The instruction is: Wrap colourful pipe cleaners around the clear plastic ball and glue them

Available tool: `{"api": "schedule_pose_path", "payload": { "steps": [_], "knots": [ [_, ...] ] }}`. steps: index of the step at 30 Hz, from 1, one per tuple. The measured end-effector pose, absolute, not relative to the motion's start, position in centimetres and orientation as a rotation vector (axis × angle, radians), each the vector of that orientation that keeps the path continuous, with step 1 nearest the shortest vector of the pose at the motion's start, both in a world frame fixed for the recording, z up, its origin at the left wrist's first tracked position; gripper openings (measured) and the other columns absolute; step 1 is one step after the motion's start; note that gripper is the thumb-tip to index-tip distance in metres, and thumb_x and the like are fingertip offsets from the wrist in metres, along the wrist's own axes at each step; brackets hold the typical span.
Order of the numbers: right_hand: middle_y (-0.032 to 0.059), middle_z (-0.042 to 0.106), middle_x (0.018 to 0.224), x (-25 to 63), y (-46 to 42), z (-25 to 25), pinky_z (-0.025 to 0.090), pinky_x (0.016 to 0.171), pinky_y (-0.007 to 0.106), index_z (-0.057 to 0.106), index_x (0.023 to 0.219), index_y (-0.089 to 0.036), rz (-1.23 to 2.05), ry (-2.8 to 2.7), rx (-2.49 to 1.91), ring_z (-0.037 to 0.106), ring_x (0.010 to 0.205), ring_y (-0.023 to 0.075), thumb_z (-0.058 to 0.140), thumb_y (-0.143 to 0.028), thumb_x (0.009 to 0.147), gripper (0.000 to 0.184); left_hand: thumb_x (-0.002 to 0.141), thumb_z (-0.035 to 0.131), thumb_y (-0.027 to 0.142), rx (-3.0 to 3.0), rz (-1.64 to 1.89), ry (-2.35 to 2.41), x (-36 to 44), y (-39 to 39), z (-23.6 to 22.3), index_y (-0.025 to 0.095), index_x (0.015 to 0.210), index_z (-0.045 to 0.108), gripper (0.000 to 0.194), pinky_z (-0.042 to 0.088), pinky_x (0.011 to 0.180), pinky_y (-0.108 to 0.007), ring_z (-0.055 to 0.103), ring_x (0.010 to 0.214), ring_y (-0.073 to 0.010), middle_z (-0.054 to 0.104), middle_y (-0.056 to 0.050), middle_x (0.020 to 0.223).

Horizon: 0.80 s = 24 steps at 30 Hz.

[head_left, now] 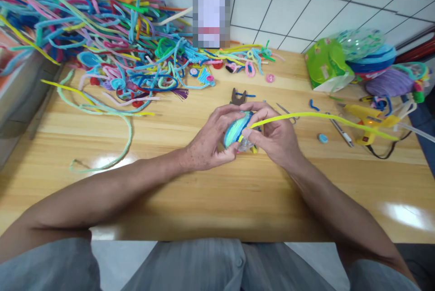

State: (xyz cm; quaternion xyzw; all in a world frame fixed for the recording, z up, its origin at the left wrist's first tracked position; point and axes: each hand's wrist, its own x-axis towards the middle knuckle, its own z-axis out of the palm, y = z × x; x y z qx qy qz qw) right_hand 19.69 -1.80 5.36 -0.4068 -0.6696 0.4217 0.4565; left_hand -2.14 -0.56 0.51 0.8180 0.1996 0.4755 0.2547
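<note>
Above the middle of the wooden table, my left hand [209,139] is closed around a rounded piece covered in green and blue pipe cleaner [237,129]. My right hand [277,137] pinches a long yellow pipe cleaner [312,114] against the right edge of that piece. The yellow strand's free end stretches far to the right, over the table. Something clear shows beneath the piece, partly hidden by my fingers. Just beyond my hands lie dark-jawed pliers [239,96], with small scissors [288,113] to the right.
A big heap of coloured pipe cleaners [112,32] covers the back left. To the right are a yellow glue gun [370,121], a white pen-like tool [340,130], a blue cap [322,138] and a green box [328,64]. A tiled wall [292,5] stands behind.
</note>
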Motion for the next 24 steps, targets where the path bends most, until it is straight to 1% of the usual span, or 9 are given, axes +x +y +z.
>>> {"api": "schedule_pose_path", "payload": {
  "steps": [4, 9, 14, 19, 24],
  "knots": [
    [0.0035, 0.077, 0.131, 19.63, -1.78, 5.29, 0.051, 0.12, 0.051, 0.075, 0.091, -0.031, 1.034, -1.655, -0.99, 0.07, 0.131, 0.0281, 0.088, -0.026, 0.087, 0.014, 0.108, 0.065, 0.046, 2.228, 1.282, 0.541, -2.25, -0.53, 0.53, 0.028, 0.164, 0.042, 0.063, 0.053, 0.123, -0.063, 0.055, 0.15, -0.0364, 0.058, -0.019, 0.153],
    [0.0037, 0.078, 0.131, 19.56, -1.71, 5.19, 0.051, 0.119, 0.051, 0.075, 0.09, -0.03, 1.036, -1.638, -0.989, 0.071, 0.129, 0.028, 0.087, -0.025, 0.087, 0.014, 0.108, 0.065, 0.046, 2.231, 1.268, 0.559, -2.27, -0.35, 0.42, 0.027, 0.163, 0.043, 0.062, 0.053, 0.123, -0.063, 0.055, 0.151, -0.0356, 0.057, -0.019, 0.156],
    [0.0046, 0.078, 0.131, 19.59, -1.51, 5.14, 0.05, 0.12, 0.052, 0.074, 0.089, -0.029, 1.051, -1.63, -1.006, 0.071, 0.13, 0.0287, 0.086, -0.027, 0.087, 0.012, 0.11, 0.062, 0.05, 2.203, 1.268, 0.54, -2.28, -0.01, 0.31, 0.027, 0.163, 0.045, 0.06, 0.052, 0.124, -0.061, 0.055, 0.151, -0.0348, 0.058, -0.019, 0.157],
    [0.0044, 0.078, 0.13, 19.4, -1.46, 5.25, 0.051, 0.12, 0.052, 0.074, 0.087, -0.029, 1.037, -1.623, -1.029, 0.07, 0.129, 0.0292, 0.089, -0.032, 0.085, 0.015, 0.112, 0.056, 0.057, 2.162, 1.238, 0.508, -2.35, 0.17, 0.28, 0.027, 0.163, 0.045, 0.06, 0.05, 0.126, -0.061, 0.053, 0.154, -0.0348, 0.057, -0.019, 0.157],
    [0.0046, 0.077, 0.13, 19.21, -1.51, 5.2, 0.05, 0.12, 0.051, 0.073, 0.086, -0.029, 1.045, -1.599, -1.022, 0.07, 0.128, 0.0284, 0.088, -0.033, 0.086, 0.015, 0.109, 0.062, 0.057, 2.164, 1.275, 0.506, -2.12, 0.34, 0.03, 0.028, 0.163, 0.045, 0.064, 0.052, 0.124, -0.061, 0.056, 0.15, -0.0356, 0.058, -0.018, 0.156]
  ]
}}
